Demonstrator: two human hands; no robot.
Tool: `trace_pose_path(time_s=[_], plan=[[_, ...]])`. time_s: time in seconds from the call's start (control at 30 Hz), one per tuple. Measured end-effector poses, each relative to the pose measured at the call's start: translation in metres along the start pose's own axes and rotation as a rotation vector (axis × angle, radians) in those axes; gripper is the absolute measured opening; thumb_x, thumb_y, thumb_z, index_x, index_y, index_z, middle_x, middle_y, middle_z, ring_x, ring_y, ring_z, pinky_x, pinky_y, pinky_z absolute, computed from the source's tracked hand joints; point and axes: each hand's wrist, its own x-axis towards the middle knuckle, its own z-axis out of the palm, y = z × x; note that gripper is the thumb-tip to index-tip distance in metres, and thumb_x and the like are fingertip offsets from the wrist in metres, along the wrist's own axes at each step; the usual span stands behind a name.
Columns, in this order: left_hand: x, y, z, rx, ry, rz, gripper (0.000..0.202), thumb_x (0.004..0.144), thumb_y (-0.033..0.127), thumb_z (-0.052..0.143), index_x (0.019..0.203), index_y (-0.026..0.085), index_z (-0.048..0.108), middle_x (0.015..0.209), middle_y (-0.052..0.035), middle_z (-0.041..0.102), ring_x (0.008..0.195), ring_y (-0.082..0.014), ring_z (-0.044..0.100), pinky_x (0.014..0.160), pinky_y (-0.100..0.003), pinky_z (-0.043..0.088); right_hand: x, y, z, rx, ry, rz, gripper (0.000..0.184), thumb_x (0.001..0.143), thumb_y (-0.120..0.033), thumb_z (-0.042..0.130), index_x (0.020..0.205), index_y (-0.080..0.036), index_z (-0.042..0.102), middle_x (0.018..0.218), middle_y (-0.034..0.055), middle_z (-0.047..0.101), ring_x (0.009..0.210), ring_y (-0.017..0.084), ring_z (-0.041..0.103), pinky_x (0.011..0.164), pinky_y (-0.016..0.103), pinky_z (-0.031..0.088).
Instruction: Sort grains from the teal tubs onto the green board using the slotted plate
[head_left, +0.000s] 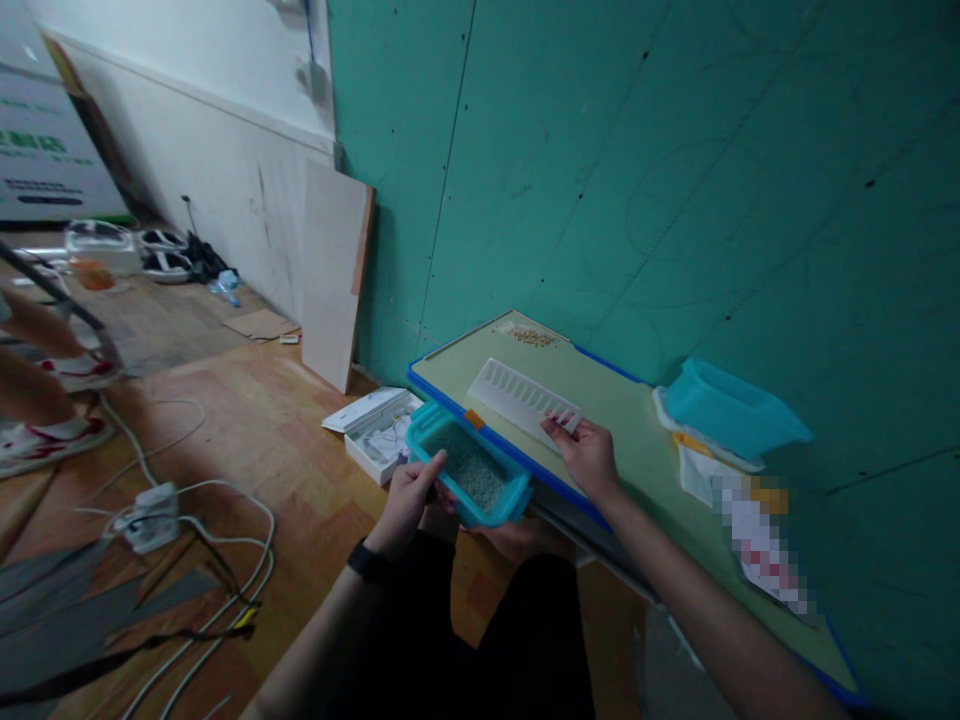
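Observation:
My left hand [411, 492] grips the near rim of a small teal container [469, 475] filled with fine grey-green grains, held just off the table's front edge, above my lap. My right hand [586, 452] rests on the near end of a white slotted tray [521, 400] that lies flat on the pale green table [637, 430]; its fingers are pressed onto the tray's edge.
A second teal tub [731, 405] stands on white lids at the table's right, with papers [757, 540] beside it. Spilled orange grains [532, 337] lie at the far corner. An open white box [379, 425], cables and a power strip [150, 515] lie on the wooden floor. Another person's feet [52, 400] show at left.

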Motion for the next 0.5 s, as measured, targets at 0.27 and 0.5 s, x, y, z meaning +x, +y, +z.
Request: trace_pose_path(time_s=[0.27,0.5], plan=[[-0.001,-0.001,0.003,0.030,-0.016,0.001,0.060,0.073,0.069,0.070,0.041,0.019,0.060,0.043,-0.0066,0.065,0.035,-0.0160,0.060,0.038,-0.025,0.048,-0.015,-0.029,0.015,0.067,0.002,0.075,0.028,0.076,-0.049,0.075,0.074,-0.022,0.078,0.082,0.0044,0.078,0.079,0.026,0.072,0.074,0.033,0.053],[0.002,-0.009,0.003,0.004,-0.017,0.010,0.061,0.074,0.068,0.070,0.041,0.018,0.061,0.043,-0.0074,0.065,0.034,-0.0144,0.058,0.039,-0.024,0.048,-0.001,-0.014,0.012,0.204,0.054,0.211,0.043,0.069,-0.059,0.078,0.079,-0.017,0.076,0.078,0.0037,0.075,0.075,0.024,0.069,0.071,0.032,0.053]])
